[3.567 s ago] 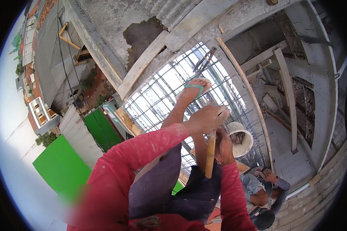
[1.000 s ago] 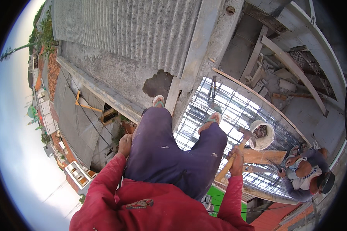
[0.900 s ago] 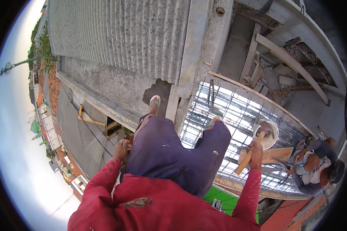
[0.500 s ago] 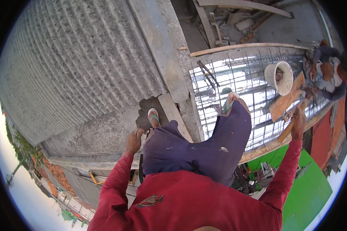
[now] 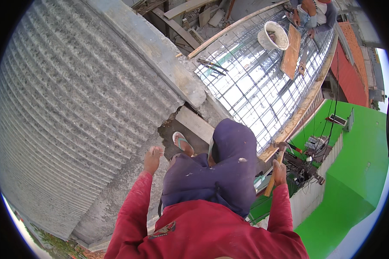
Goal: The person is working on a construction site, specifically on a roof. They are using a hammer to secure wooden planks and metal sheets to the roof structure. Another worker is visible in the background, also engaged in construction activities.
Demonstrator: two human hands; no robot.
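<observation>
A grey corrugated roof [image 5: 73,108] fills the left. The left hand [image 5: 152,159], fingers pinched together on something too small to tell, rests by its broken edge. The right hand [image 5: 279,172] grips a wooden-handled hammer [image 5: 275,166] over the rebar mesh's [image 5: 255,86] edge, an open drop beyond. The view has swung since earlier.

The right foot is hidden under the knee [image 5: 231,142]; a co-worker [image 5: 313,13] is cut by the top edge.

Hammer [image 5: 275,169]: wooden handle, dark metal head up top, tilted, just beside rebar mesh [image 5: 255,82] edge.
</observation>
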